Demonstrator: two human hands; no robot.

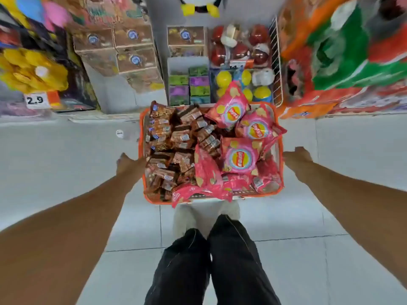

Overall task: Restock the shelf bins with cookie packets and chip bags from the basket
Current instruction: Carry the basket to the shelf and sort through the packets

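An orange-rimmed basket (281,150) stands on the floor in front of my feet. Its left half is packed with brown cookie packets (174,146). Its right half holds several pink chip bags (239,159), one spilling over the near rim. My left hand (125,162) reaches beside the basket's left side, fingers extended. My right hand (297,156) reaches beside the right side, fingers extended too. Neither hand holds anything; whether they touch the basket is unclear.
Shelves rise beyond the basket: brown cartons (134,51) at left, coloured boxes (189,86), red and yellow balls (240,51) behind a white wire divider (276,62). Orange-green packs (352,51) fill the right. A price tag (35,100) reads 2.9. White floor tiles surround my legs (211,260).
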